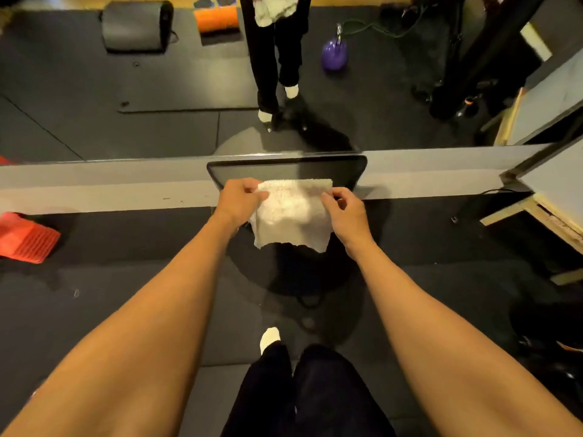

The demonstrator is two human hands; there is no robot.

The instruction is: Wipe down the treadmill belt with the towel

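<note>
1. Head view, step: preparing. The towel (291, 216) is spread between both hands, wiping not begun, and the belt cannot be made out.
2. Grip: the left hand (239, 200) and right hand (347, 212) each pinch a top corner, fingers curled onto the cloth.
3. Place: the towel hangs in the air, overlapping the lower edge of the dark panel (287, 168).
4. Next, probably: lower the cloth flat onto the belt.
5. Materials: white nubby terry, roughly square, ragged hem; the panel is glossy with rounded corners.

The white terry towel (293, 216) is covering the near middle of the dark glossy rounded panel (284, 167). The red ribbed plastic block (26, 238) at the left is running off the edge. The far figure in black trousers (273, 58) is being cropped above the waist.
</note>
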